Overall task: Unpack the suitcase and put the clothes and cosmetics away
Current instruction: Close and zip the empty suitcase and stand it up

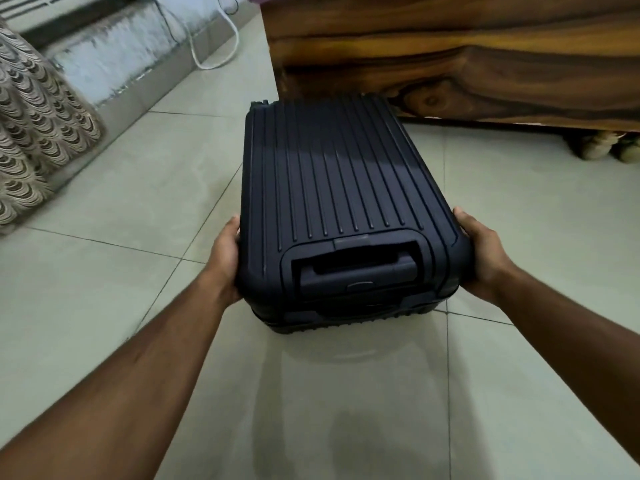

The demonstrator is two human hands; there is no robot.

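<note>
A dark navy hard-shell suitcase (343, 188) with ribbed sides lies flat and closed on the tiled floor, its handle end toward me. My left hand (225, 258) grips its near left corner, fingers hidden behind the shell. My right hand (479, 252) grips the near right corner, thumb on top of the edge. No clothes or cosmetics show.
A wooden bed frame (467, 57) stands right behind the suitcase at the far right, with shoes (602, 147) beneath it. A patterned curtain (38, 133) hangs at the left. A white cable (211, 53) trails on the floor by the far wall. Pale floor tiles (104, 271) surround the case.
</note>
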